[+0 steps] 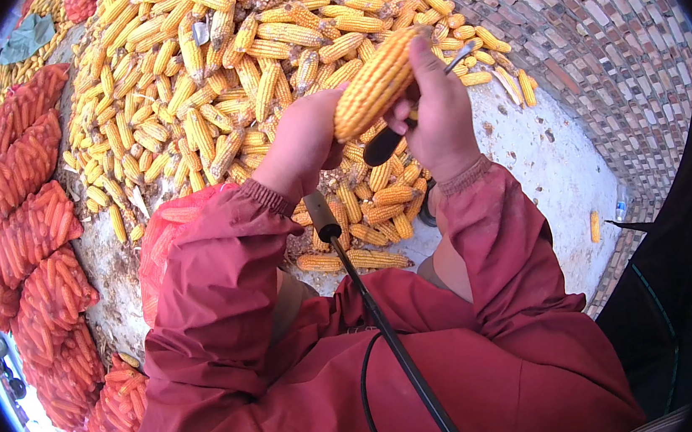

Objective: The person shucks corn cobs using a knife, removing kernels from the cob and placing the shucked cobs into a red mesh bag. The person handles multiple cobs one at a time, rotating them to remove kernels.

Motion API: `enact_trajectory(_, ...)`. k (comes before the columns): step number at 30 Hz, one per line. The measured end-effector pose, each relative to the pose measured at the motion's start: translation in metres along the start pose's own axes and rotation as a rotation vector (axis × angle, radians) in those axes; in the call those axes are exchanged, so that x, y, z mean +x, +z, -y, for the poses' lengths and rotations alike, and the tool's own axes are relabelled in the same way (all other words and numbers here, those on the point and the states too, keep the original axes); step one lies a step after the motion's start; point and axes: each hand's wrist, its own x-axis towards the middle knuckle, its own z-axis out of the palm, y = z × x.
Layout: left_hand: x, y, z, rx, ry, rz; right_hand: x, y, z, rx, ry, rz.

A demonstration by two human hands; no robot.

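A yellow ear of corn is held up at a slant between my two hands, its husk off and its kernel rows facing me. My left hand grips its lower end, with the fingers partly hidden. Against the upper end lies the thumb of my right hand. That same hand also keeps hold of a black-handled metal tool, whose thin shaft sticks out past the thumb on the far side. The tool's exact kind cannot be told. Beneath and beyond both hands spreads a large heap of corn ears.
Red mesh sacks full of corn line the left side. Another red mesh sack stands by my left forearm. A brick surface curves along the right. A single ear and a plastic bottle lie there. A black pole rises before my chest.
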Motion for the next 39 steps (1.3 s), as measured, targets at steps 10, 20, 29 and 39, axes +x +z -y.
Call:
enact_trajectory(10, 0.003, -0.005, 0.024, 0.578, 0.815, -0.076, 0.014, -0.014, 0.013, 0.217, -0.003, -0.206)
enact_trajectory(20, -0.008, 0.003, 0.021, 0.53, 0.771, -0.135, 0.009, -0.001, 0.004, 0.292, 0.052, -0.144)
enact_trajectory(29, -0.012, -0.001, 0.005, 0.798, 0.743, -0.243, 0.009, -0.008, 0.005, 0.239, 0.054, -0.107)
enact_trajectory(39, -0.004, 0.004, 0.013, 0.406, 0.793, -0.348, 0.016, -0.017, 0.001, 0.32, -0.019, -0.122)
